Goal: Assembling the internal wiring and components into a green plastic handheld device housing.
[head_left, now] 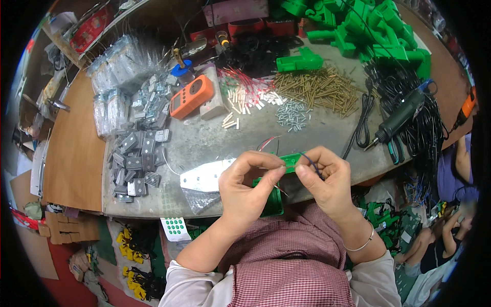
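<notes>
Both my hands are raised over the table's near edge, fingertips close together. My left hand (244, 187) is closed in a pinch on a thin wire. Just beside it, my right hand (326, 176) pinches the wire's other side, and a dark cable (313, 165) runs at its fingers. Beneath and between them is a green plastic housing (274, 204), partly hidden by my left hand. Loose red and white wire ends (268, 141) stick up behind the fingers. Left of my left hand lies a white plate (204, 177) on clear plastic wrap.
Grey finned metal blocks (148, 148) and bagged parts (115, 69) lie left. An orange meter (191, 97), small screws (293, 115) and long brass screws (327, 91) lie beyond my hands. Green housings (358, 25), black cords (424, 112) and a power screwdriver (401, 116) are right.
</notes>
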The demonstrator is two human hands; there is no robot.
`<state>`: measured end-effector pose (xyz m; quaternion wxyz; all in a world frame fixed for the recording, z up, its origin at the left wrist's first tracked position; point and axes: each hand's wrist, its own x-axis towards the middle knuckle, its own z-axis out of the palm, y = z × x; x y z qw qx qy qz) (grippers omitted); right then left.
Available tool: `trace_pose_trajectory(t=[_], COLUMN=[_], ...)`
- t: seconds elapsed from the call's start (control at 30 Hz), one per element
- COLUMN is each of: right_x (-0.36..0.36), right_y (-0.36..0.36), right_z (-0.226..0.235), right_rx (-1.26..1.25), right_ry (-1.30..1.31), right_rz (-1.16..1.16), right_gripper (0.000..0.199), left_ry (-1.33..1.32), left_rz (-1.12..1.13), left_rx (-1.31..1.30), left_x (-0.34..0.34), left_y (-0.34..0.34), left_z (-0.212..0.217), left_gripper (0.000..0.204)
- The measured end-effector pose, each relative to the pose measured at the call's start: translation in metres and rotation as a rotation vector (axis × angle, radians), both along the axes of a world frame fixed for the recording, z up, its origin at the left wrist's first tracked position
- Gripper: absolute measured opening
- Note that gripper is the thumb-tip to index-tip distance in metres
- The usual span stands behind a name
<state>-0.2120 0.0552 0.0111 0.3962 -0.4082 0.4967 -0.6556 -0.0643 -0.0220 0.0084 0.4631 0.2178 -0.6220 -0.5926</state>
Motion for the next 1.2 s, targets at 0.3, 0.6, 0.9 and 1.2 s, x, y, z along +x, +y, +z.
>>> trace_pose_trajectory(t=[0.3,0.6,0.9,1.2], right_x=[-0.003,-0.007,-0.017,-0.017], right_y=[0.001,0.005,0.011,0.008], right_z=[0.002,0.000,-0.003,0.010], right_rx=[0.017,0.031,0.064,-0.130], right_ry=[0.038,0.169,0.099,0.728], right_rz=[0.024,0.056,0.132,0.040], right_gripper=[0.014,0.016,0.014,0.012], left_ry=[0.069,-0.081,-0.301,-0.529], left_rz=[0.101,0.036,-0.061,-0.010], left_rx=[-0.013,0.060,-0.058,-0.445], left_x=[0.000,0.006,0.015,0.029], left_y=[0.002,0.005,-0.005,-0.004], left_z=[0.004,0.008,0.015,0.034], left_gripper=[0.013,0.009,0.019,0.021])
